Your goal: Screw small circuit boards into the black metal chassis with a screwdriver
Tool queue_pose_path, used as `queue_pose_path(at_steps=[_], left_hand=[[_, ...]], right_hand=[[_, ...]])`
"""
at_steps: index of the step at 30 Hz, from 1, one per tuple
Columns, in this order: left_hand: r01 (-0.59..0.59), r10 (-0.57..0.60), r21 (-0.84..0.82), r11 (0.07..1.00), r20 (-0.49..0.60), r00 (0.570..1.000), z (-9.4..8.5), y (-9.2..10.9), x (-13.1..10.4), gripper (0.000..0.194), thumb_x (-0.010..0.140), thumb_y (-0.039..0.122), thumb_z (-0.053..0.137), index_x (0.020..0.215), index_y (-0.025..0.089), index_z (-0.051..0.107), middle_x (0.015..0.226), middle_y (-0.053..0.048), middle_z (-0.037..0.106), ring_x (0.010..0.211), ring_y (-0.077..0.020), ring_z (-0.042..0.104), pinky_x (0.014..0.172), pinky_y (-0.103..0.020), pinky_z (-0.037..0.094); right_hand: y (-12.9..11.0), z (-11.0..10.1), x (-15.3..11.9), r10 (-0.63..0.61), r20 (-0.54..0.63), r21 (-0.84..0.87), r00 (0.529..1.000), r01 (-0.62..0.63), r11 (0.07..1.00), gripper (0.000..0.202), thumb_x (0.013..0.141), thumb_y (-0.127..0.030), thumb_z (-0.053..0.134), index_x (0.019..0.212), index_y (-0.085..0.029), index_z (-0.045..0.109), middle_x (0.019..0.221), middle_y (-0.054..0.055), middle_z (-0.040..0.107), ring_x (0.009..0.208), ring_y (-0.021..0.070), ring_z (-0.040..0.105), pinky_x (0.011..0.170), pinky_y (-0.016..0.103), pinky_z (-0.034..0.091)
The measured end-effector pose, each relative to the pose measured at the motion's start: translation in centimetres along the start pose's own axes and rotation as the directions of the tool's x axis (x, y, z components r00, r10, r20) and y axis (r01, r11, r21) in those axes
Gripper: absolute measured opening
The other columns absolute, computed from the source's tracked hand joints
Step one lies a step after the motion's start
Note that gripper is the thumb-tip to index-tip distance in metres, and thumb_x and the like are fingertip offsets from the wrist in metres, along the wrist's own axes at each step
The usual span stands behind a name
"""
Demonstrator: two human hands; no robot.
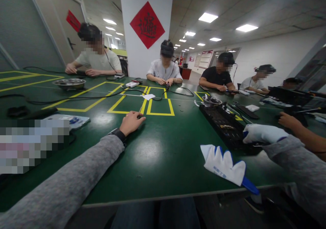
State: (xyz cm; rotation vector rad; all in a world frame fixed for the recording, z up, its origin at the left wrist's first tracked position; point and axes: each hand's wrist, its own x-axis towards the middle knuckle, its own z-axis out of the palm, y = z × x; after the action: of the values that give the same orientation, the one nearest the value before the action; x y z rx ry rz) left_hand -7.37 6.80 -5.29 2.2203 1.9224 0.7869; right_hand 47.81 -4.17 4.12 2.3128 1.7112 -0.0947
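Note:
My left hand [132, 122] is bare, with a dark watch at the wrist, and rests over the green table. Its fingers are bent round a thin stick-like object [140, 109], whose tip shows beyond them. My right hand [257, 134] wears a white glove with blue. It is closed at the near right end of an open black tool case [216, 122], beside a small metal piece; what its fingers hold is hidden. An unworn white-and-blue glove [224, 166] lies flat near the table's front edge, on my right hand's near side.
Yellow tape outlines [160, 114] mark the green table [163, 164]. Metal bowls [69, 83] stand at the left and behind the case. Black cables [102, 99] cross the surface. A white paper scrap [148, 97] lies mid-table. Several people sit around; a co-worker's bare hand [290, 121] is at right.

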Motion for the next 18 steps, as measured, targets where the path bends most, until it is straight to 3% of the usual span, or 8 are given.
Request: queue_pose_path(at_steps=[4,8,12,14,18], left_hand=[[-0.005,0.005,0.002,1.0,-0.004,1.0,0.1,-0.1,0.0,0.047,0.077,0.054,0.042,0.106,0.024,0.064,0.114,-0.008,0.055,0.109,-0.0254,0.05,0.095,-0.039,0.039],[-0.007,0.007,-0.001,1.0,-0.005,1.0,0.0,-0.1,0.0,0.046,0.078,0.053,0.042,0.106,0.023,0.063,0.114,-0.008,0.056,0.109,-0.0254,0.05,0.095,-0.038,0.039],[-0.012,0.012,-0.012,1.0,-0.003,1.0,-0.1,0.0,-0.1,0.046,0.078,0.052,0.043,0.106,0.022,0.063,0.113,-0.008,0.056,0.108,-0.0244,0.05,0.094,-0.037,0.039],[-0.017,0.017,-0.012,1.0,-0.005,1.0,-0.1,0.1,-0.1,0.045,0.078,0.052,0.042,0.106,0.022,0.063,0.113,-0.008,0.056,0.108,-0.0244,0.05,0.094,-0.037,0.04],[-0.015,0.015,0.001,1.0,-0.014,1.0,-0.1,0.1,-0.1,0.045,0.078,0.052,0.042,0.105,0.023,0.064,0.112,-0.007,0.056,0.108,-0.0247,0.05,0.094,-0.037,0.04]], right_hand=[[-0.8,0.9,-0.6,0.019,0.013,-0.01,1.0,-0.019,1.0,0.036,0.051,-0.034,0.069,0.084,-0.02,0.063,0.097,0.014,0.065,0.084,0.0304,0.063,0.073,0.04,0.046],[-0.4,0.4,-1.2,-0.008,0.085,0.055,0.996,0.004,0.998,0.028,0.058,-0.035,0.065,0.083,-0.022,0.064,0.095,0.012,0.067,0.082,0.0268,0.064,0.07,0.035,0.047],[1.6,-0.1,-1.0,-0.107,0.297,0.373,0.949,-0.012,0.928,0.022,0.071,-0.039,0.056,0.078,-0.02,0.065,0.08,0.011,0.069,0.071,0.0212,0.065,0.064,0.03,0.047],[2.3,-0.1,-0.8,-0.143,0.323,0.456,0.935,-0.022,0.89,0.023,0.072,-0.039,0.056,0.077,-0.019,0.066,0.078,0.011,0.069,0.069,0.0209,0.065,0.064,0.03,0.047],[1.7,0.2,-0.6,-0.062,0.282,0.316,0.957,-0.031,0.948,0.021,0.068,-0.033,0.062,0.078,-0.017,0.069,0.078,0.01,0.07,0.067,0.02,0.065,0.061,0.029,0.047]])
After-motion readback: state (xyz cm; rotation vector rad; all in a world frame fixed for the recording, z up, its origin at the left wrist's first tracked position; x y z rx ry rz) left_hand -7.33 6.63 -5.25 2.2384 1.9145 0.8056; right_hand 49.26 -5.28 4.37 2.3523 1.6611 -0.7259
